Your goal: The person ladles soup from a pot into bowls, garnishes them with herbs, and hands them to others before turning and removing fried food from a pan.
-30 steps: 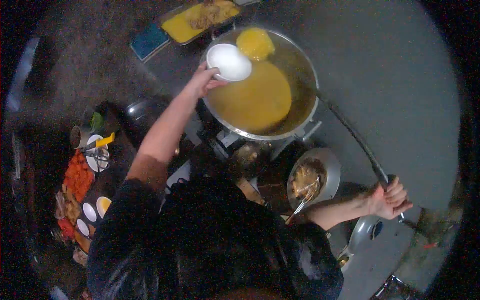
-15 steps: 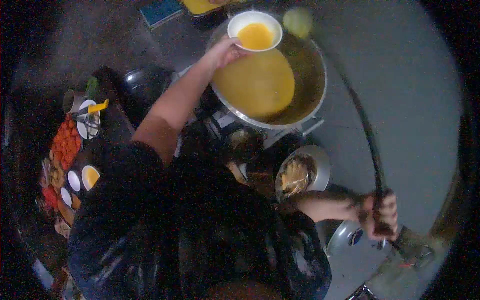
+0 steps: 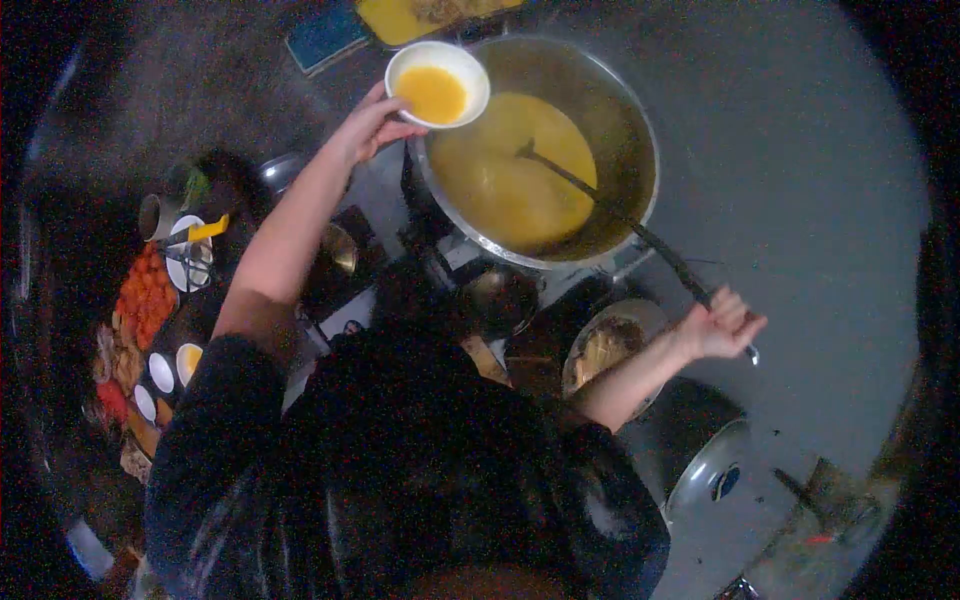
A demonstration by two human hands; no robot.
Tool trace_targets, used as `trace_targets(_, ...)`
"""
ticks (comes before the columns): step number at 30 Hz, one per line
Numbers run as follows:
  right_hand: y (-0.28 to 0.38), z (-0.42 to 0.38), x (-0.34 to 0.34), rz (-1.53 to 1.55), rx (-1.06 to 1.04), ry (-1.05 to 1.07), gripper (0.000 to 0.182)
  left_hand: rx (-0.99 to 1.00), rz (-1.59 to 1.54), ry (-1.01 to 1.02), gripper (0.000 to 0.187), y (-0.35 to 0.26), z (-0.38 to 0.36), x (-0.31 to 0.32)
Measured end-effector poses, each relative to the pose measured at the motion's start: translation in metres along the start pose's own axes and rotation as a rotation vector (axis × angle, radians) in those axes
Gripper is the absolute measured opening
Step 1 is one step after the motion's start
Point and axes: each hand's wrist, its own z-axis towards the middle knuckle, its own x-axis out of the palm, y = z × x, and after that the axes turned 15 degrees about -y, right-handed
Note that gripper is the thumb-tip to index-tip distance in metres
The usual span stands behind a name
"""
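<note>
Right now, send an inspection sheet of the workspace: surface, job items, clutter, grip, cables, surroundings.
Surface: grey surface right of the pot, dark specks lower right
Job items: white bowl with yellow contents; pot with yellow liquid; long-handled utensil reaching into it, head not visible
Clutter: whisk, small white dishes and orange pieces at left; metal pan below the pot in view
Grip: left hand holds the white bowl; right hand holds the utensil's handle
Cables: nothing seen
Surroundings: edges too dark to judge

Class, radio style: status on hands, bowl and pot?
Left hand holding round white bowl, yellow liquid inside. Right hand gripping long dark-handled utensil, far end in large round silver metal pot. Nothing visibly blocking.
</note>
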Motion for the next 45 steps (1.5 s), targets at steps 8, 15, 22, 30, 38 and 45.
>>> trace_targets(8, 0.106, 0.008, 0.011, 0.32, -0.044, 0.382, 0.045, 0.004, -0.101, 0.005, 0.057, 0.045, 0.021, 0.01)
trace_targets(15, 0.122, -0.005, 0.032, 0.331, -0.171, 0.314, 0.043, -0.036, -0.343, 0.039, 0.068, 0.073, 0.046, 0.066)
trace_targets(22, 0.14, 0.033, -0.005, 0.129, -0.236, 0.104, 0.041, 0.131, -0.357, 0.121, 0.045, 0.07, 0.036, 0.061)
trace_targets(30, 0.053, 0.082, 0.031, 0.116, -0.136, 0.746, 0.026, 0.083, -0.556, 0.166, 0.048, 0.07, -0.02, -0.023)
trace_targets(38, -0.204, -0.151, 0.149, -0.841, -0.427, 1.244, 0.036, 0.118, -0.46, -0.252, 0.062, 0.062, -0.26, -0.212)
trace_targets(45, -0.3, -0.269, 0.179, -1.273, -0.669, 1.356, 0.046, 0.121, -0.428, -0.773, 0.052, 0.146, -0.349, -0.322)
